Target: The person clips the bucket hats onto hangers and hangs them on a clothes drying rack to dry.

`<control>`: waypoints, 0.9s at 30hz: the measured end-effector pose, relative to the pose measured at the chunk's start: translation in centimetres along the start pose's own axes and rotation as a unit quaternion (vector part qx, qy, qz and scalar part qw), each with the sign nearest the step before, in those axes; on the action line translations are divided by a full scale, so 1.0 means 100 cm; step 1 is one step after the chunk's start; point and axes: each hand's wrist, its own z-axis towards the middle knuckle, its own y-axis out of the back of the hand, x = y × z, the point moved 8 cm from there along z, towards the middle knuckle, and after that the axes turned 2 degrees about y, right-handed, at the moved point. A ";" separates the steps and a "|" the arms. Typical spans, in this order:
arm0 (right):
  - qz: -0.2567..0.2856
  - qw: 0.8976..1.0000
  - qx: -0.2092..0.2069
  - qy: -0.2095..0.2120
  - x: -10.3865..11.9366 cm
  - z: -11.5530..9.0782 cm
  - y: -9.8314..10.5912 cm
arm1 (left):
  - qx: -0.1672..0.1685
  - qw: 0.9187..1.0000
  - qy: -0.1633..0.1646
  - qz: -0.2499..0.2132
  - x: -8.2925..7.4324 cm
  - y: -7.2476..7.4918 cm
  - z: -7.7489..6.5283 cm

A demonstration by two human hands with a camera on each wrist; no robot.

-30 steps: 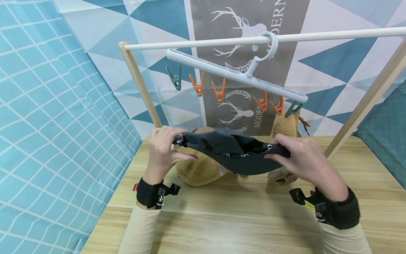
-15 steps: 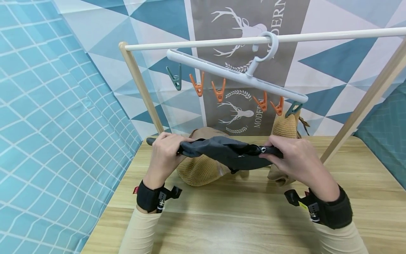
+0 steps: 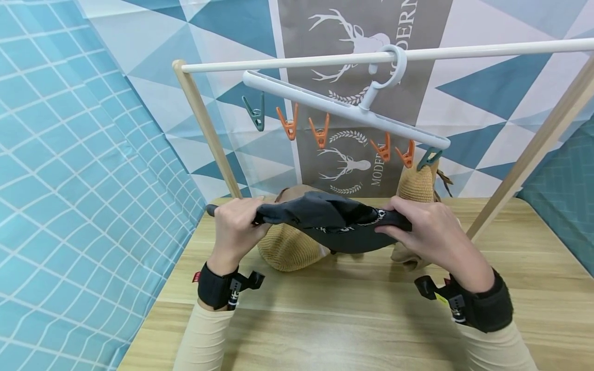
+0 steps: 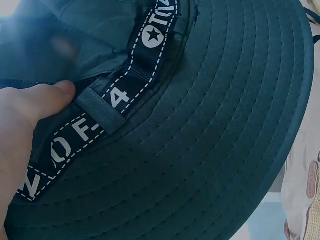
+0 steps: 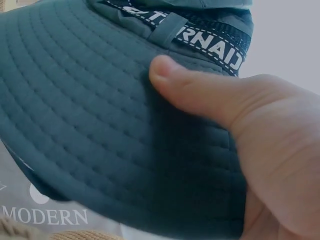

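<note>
A dark bucket hat (image 3: 306,214) is stretched level between both hands above the table. Its stitched brim (image 4: 225,135) and a black band with white lettering (image 4: 120,97) fill much of the left wrist view. My left hand (image 3: 235,221) grips the hat's left side, thumb at the band by the crown; its other fingers are hidden. On the right, my right hand (image 3: 424,226) pinches the brim, its thumb lying flat on the stitching in the right wrist view. Behind the hat, a tan knitted hat (image 3: 290,250) lies on the table, partly covered.
A pale hanger (image 3: 343,107) hangs from a white rail (image 3: 287,63), bearing several clips, orange (image 3: 320,131) and green (image 3: 256,113). Wooden posts (image 3: 204,123) support the rail. Another tan knitted item (image 3: 416,185) stands at the back right of the wooden table (image 3: 334,314).
My left hand has shifted its hold, so a bit of brim now sticks out beyond it to the left. The right hand has moved slightly left with the hat.
</note>
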 end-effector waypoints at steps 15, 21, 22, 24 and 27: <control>0.114 0.990 -0.078 -0.030 -0.030 -0.011 0.032 | -0.026 0.995 0.088 0.028 0.029 0.004 -0.006; 0.101 0.986 -0.115 -0.067 -0.041 -0.016 0.041 | -0.015 0.992 0.115 0.043 0.036 -0.002 -0.012; 0.102 0.985 -0.120 -0.075 -0.044 -0.016 0.042 | -0.015 0.992 0.119 0.044 0.037 -0.002 -0.013; 0.101 0.982 -0.130 -0.092 -0.051 -0.019 0.042 | -0.011 0.991 0.127 0.049 0.038 -0.004 -0.014; 0.115 0.975 -0.142 -0.126 -0.066 -0.023 0.041 | -0.008 0.989 0.136 0.051 0.040 -0.006 -0.015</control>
